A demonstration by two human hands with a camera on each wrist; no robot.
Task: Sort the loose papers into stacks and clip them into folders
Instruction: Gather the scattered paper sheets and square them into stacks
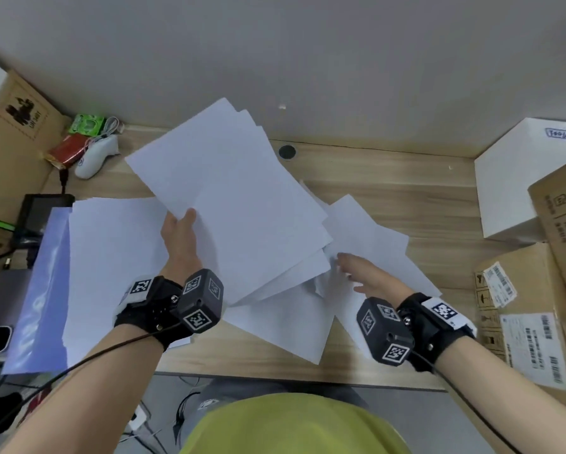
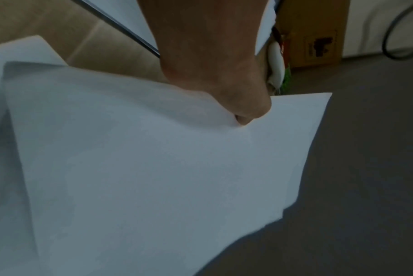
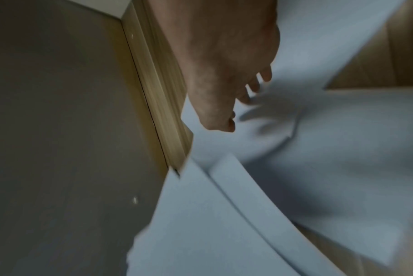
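Your left hand [image 1: 180, 239] pinches a fanned sheaf of white papers [image 1: 232, 204] at its near edge, thumb on top and fingers beneath, and the sheets are lifted and tilted off the wooden desk [image 1: 406, 198], spreading away from the grip toward the wall. To the outer side of that grip a neat paper stack [image 1: 111, 267] lies flat on a pale blue folder [image 1: 42, 290]. Your right hand [image 1: 370, 278] holds nothing: its fingers are stretched out and spread over the loose sheets [image 1: 367, 234] scattered on the desk, fingertips close to the lower corner of the lifted sheaf. The right wrist view is blurred, so whether those fingertips actually touch paper is unclear.
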